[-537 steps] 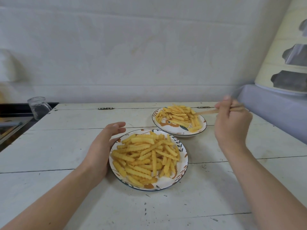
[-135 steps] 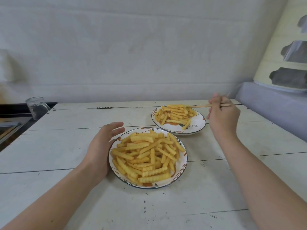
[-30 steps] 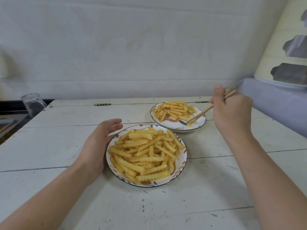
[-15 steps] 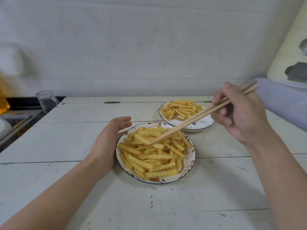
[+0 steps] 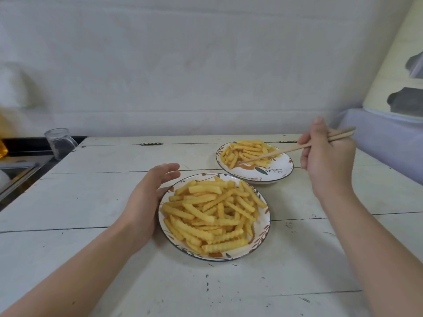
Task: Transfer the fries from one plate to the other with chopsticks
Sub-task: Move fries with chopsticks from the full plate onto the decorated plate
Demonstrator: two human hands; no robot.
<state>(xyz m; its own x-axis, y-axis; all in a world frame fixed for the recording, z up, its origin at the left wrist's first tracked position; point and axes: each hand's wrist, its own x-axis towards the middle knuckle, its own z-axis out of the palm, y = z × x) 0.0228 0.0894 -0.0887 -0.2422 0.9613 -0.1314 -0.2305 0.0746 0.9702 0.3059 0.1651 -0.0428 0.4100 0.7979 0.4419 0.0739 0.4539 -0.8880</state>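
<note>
Two white leaf-patterned plates stand on a white plank table. The near plate (image 5: 263, 232) carries a big heap of crinkle-cut fries (image 5: 212, 213). The far plate (image 5: 274, 173) holds a smaller pile of fries (image 5: 247, 151). My right hand (image 5: 327, 161) grips a pair of wooden chopsticks (image 5: 274, 153), whose tips rest among the fries on the far plate. My left hand (image 5: 146, 202) lies flat against the near plate's left rim, fingers spread, holding nothing.
A clear glass jar (image 5: 58, 143) stands at the table's far left corner beside a dark counter and sink edge (image 5: 18, 172). A lilac-covered surface (image 5: 384, 143) borders the table on the right. A white wall rises behind the table (image 5: 103, 225).
Half a second ago the chopstick tips were in the near plate's fries. My right hand has swung them back over to the far plate. The left hand has stayed by the near plate.
</note>
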